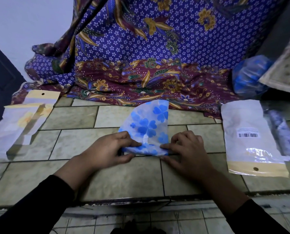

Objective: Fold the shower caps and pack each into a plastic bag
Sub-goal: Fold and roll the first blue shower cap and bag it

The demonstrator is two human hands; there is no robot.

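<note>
A translucent shower cap (149,122) with blue flower prints lies folded into a wedge on the tiled counter (107,176), its narrow end toward me. My left hand (110,151) pinches the lower left corner of the cap's near fold. My right hand (186,149) pinches the lower right corner, its index finger lying along the folded edge. The near strip of the cap is turned up between both hands.
Plastic bags with yellow header cards (22,120) lie at the left. A packed bag with a barcode label (249,135) lies at the right, a rolled item (282,132) beside it. A bag of blue caps (249,76) sits far right. Patterned batik cloth (141,56) hangs behind.
</note>
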